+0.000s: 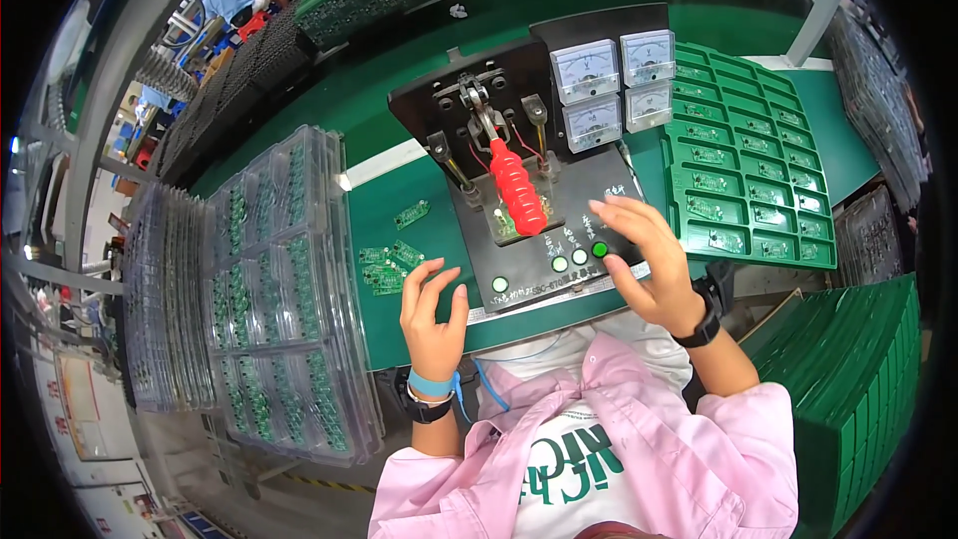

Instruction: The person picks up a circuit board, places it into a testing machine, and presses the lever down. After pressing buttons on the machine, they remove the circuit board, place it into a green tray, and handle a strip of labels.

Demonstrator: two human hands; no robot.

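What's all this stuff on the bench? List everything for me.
test fixture: one, black, bench centre
clamp handle: one, red, on the fixture
meters: four, white-faced, at the fixture's back right
lit buttons: about four, green, along the fixture's front edge
loose boards: a few, green, on the mat left of the fixture
clear trays: stacks holding green boards, far left
green tray: one, compartments with boards, right of the fixture
green tray stack: one, lower right
mat: one, green, covering the bench
left hand: empty, fingers spread, at the fixture's front left corner
right hand: empty, fingers over the lit buttons
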